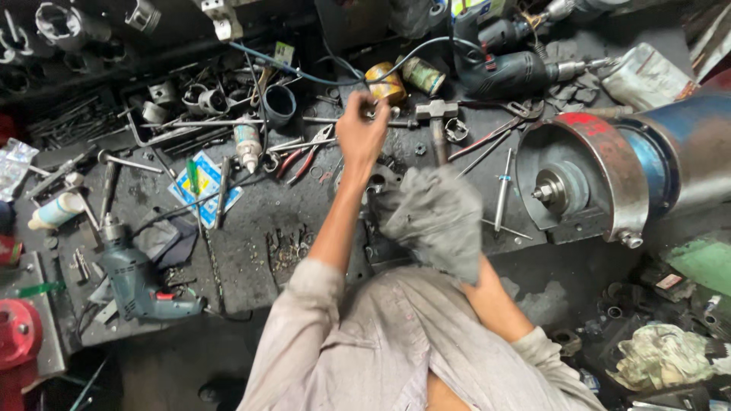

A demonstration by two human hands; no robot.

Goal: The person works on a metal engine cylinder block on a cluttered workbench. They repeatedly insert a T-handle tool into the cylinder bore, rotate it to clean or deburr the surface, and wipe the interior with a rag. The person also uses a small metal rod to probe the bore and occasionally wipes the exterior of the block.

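Observation:
My left hand [361, 131] reaches out over the dark, greasy workbench [244, 251]. Its fingers are bunched down among small metal parts just below a yellow tape roll [385, 83], and whatever they touch is hidden under the hand. My right hand [478, 285] is close to my body and grips a crumpled grey rag [431, 216]. The rag covers most of that hand and a metal part on the bench beneath it. A hammer [436, 116] lies just to the right of my left hand.
A blue motor with a round metal flange [601, 179] fills the right side. A black power drill [509, 72] lies at the back and a grey-green drill [135, 280] at the front left. Red-handled pliers [301, 160], a screwdriver [502, 190] and loose tools litter the bench.

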